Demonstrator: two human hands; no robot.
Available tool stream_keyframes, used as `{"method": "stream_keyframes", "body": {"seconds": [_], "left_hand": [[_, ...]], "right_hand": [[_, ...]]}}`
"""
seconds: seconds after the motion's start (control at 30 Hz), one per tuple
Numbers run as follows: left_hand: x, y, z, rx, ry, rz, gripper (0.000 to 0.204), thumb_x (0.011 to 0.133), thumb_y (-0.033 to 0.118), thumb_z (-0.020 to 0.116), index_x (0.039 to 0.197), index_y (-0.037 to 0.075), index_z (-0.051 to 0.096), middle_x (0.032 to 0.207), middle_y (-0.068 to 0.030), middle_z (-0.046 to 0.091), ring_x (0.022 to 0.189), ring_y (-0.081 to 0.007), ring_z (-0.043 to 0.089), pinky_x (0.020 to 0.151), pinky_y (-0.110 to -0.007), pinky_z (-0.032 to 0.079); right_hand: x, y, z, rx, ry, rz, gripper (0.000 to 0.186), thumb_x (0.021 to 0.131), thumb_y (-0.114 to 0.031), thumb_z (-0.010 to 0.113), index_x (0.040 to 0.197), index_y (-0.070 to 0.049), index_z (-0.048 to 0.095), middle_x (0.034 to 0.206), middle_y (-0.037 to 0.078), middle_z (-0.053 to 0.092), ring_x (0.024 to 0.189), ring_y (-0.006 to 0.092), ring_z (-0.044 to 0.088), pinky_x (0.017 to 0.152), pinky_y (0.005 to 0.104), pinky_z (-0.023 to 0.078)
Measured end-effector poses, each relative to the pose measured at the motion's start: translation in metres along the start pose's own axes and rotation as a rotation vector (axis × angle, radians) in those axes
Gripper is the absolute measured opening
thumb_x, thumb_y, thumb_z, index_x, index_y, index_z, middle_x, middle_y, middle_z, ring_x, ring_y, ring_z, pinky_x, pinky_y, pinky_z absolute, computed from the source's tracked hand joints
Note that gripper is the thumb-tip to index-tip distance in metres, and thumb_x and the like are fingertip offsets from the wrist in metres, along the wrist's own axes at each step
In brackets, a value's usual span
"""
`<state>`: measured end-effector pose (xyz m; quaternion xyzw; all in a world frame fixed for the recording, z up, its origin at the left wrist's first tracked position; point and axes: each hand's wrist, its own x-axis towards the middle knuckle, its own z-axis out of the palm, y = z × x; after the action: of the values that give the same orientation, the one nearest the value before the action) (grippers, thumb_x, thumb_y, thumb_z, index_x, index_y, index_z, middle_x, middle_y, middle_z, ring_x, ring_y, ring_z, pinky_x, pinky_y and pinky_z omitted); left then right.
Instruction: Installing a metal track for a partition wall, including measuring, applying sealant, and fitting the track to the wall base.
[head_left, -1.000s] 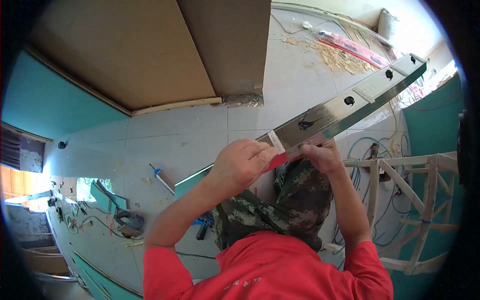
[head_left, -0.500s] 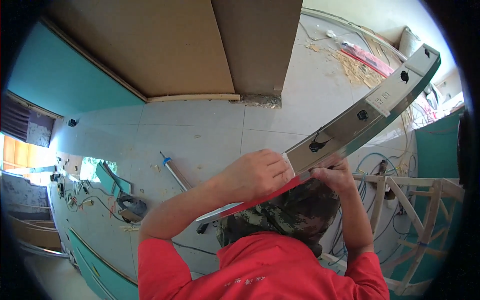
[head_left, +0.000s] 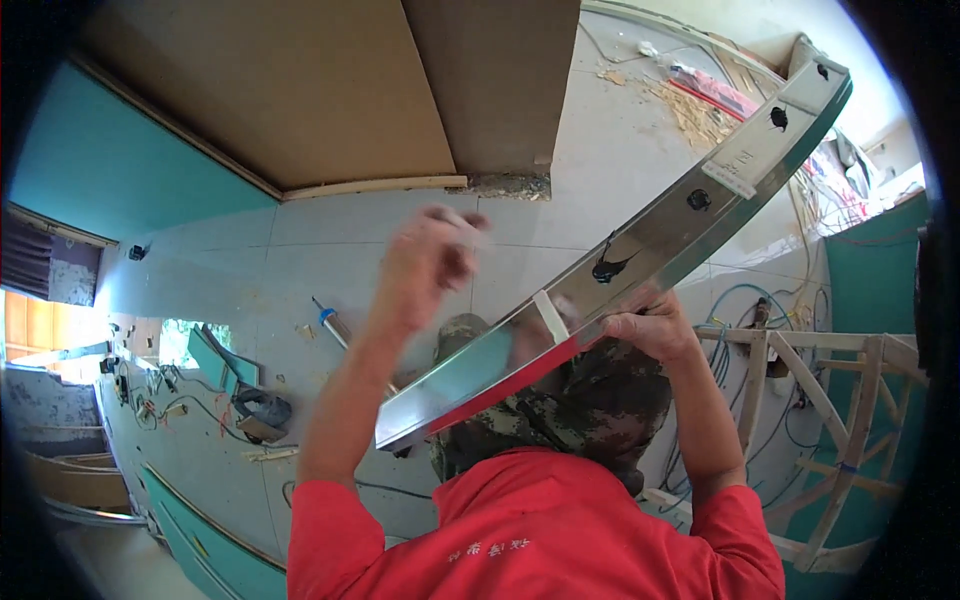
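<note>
A long shiny metal trim strip (head_left: 655, 238) slants across in front of me, from near my lap to the far right. My right hand (head_left: 655, 325) is closed around its near edge, the thumb on the face. Several black dabs (head_left: 608, 268) of a sticky-looking substance sit along the face. A short white band (head_left: 551, 318) crosses it, and a wider pale patch (head_left: 730, 172) lies farther up. Raised off the strip, my left hand (head_left: 430, 262) is blurred with curled fingers; a whitish bit shows at the fingertips, too smeared to name.
A blue-ended caulking gun (head_left: 333, 325) lies on the tiled floor, partly behind my left forearm. A wooden frame (head_left: 850, 430) stands at right, beside hoses and cables. Brown boards (head_left: 300, 90) rise ahead; tools and cords (head_left: 165, 385) lie at left.
My left hand has come off the strip and risen forward to the left, uncovering the white band. The strip's far end has shifted left in the view; my right hand still holds it.
</note>
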<state>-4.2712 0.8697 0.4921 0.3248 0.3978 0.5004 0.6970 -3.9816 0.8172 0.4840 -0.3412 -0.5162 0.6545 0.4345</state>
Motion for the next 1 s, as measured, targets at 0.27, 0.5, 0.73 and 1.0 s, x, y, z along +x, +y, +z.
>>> {"method": "stream_keyframes", "body": {"seconds": [0.27,0.5,0.73,1.0], "left_hand": [[0.022,0.121,0.031,0.465,0.094,0.539,0.012,0.091,0.01,0.058,0.097,0.004,0.066,0.087,-0.0058,0.065,0.076,-0.0147,0.065,0.068,-0.027,0.054],[0.004,0.104,0.121,1.417,-0.547,0.988,0.021,0.079,0.008,0.069,0.1,0.005,0.068,0.093,-0.0122,0.065,0.085,-0.026,0.065,0.074,-0.035,0.054],[-0.002,0.093,0.108,1.537,-0.508,1.074,0.022,0.077,0.008,0.07,0.099,0.004,0.067,0.093,-0.0117,0.065,0.086,-0.0283,0.064,0.076,-0.037,0.054],[-0.001,0.088,0.098,1.533,-0.411,1.287,0.018,0.076,0.007,0.071,0.092,0.003,0.066,0.091,-0.0105,0.064,0.087,-0.028,0.063,0.077,-0.036,0.055]], "right_hand": [[0.022,0.047,0.035,-0.171,-0.301,-0.006,0.018,0.09,-0.016,0.065,0.097,0.0,0.071,0.083,0.003,0.069,0.08,0.0115,0.062,0.073,0.0293,0.051],[0.028,0.038,0.073,-0.158,-0.472,0.026,0.02,0.092,-0.017,0.063,0.101,0.0,0.068,0.083,0.002,0.065,0.081,0.0116,0.059,0.074,0.0306,0.05],[0.036,0.024,0.088,-0.089,-0.545,-0.011,0.017,0.092,-0.015,0.062,0.098,0.001,0.066,0.086,0.003,0.065,0.083,0.0124,0.06,0.076,0.0308,0.05],[0.037,0.019,0.09,-0.144,-0.613,-0.055,0.016,0.092,-0.014,0.063,0.089,0.001,0.066,0.084,0.004,0.065,0.081,0.0125,0.06,0.073,0.0302,0.048]]}}
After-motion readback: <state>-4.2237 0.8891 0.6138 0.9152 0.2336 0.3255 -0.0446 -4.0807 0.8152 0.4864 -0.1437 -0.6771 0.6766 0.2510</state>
